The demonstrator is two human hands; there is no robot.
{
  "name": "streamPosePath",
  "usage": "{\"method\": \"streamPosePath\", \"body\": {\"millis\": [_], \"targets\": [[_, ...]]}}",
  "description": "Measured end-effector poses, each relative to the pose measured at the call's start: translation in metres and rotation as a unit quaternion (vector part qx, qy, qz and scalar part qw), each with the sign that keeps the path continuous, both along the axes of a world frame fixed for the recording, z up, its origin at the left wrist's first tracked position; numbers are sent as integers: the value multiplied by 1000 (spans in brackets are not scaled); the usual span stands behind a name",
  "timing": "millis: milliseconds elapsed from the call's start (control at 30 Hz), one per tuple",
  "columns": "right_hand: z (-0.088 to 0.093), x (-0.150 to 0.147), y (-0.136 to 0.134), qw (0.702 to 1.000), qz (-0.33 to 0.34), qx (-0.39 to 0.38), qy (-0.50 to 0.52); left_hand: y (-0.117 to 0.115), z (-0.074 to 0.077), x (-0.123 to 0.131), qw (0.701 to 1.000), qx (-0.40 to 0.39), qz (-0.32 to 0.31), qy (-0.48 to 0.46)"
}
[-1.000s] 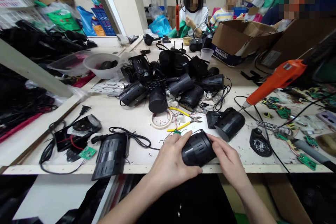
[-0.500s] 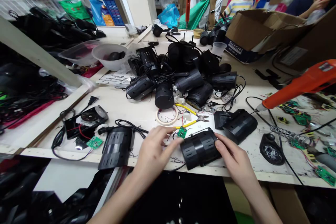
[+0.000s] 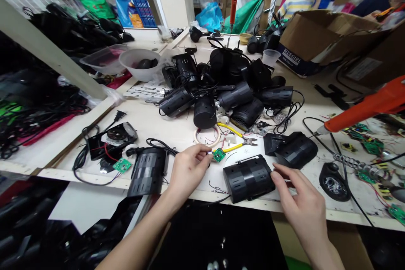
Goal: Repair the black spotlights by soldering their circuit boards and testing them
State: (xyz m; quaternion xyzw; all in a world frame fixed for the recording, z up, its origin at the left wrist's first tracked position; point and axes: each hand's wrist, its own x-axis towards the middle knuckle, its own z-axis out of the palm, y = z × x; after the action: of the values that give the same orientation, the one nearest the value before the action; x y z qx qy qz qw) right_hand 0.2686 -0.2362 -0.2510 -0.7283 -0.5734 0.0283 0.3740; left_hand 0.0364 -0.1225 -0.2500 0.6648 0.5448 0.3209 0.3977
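Observation:
My left hand (image 3: 189, 169) is pinched on the wires of a small green circuit board (image 3: 217, 155) that lies on the white table (image 3: 158, 128). To its right a black cylindrical lamp housing (image 3: 247, 178) lies on its side near the front edge. Beside that housing's right end my right hand (image 3: 301, 208) hovers with its fingers spread, holding nothing. Yellow-handled cutters (image 3: 236, 140) and a roll of tape (image 3: 207, 136) lie just behind the board.
A heap of black lamp housings (image 3: 228, 88) with cords fills the table's middle. An orange electric screwdriver (image 3: 368, 106) hangs at the right above green boards (image 3: 367, 143). Another housing (image 3: 147, 171) lies left, a cardboard box (image 3: 311, 40) stands behind. Other people sit at the far side.
Both hands have let go of the black housing, which now lies on the table. My left hand moved left and pinched the green board's wires; my right hand drew back and opened.

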Motion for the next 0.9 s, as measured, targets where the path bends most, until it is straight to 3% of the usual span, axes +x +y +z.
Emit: {"method": "streamPosePath", "body": {"millis": [100,267,567,667,767,833,900], "targets": [[4,-1,2,998,16,50,-37,6,0,-8,1000,-2,17,9],[9,-4,7,993,57,93,-47,16,-4,-12,987,82,9,140],[7,3,0,997,55,55,22,23,-11,-23,957,196,24,212],[19,20,1,995,-20,88,52,9,-2,-20,937,281,22,207],[37,52,17,949,-173,235,118,-12,6,-14,935,319,4,155],[45,81,38,923,-196,302,136,-26,6,-6,940,316,-36,125],[45,112,66,927,-213,279,133,-39,2,5,941,305,-96,116]]}}
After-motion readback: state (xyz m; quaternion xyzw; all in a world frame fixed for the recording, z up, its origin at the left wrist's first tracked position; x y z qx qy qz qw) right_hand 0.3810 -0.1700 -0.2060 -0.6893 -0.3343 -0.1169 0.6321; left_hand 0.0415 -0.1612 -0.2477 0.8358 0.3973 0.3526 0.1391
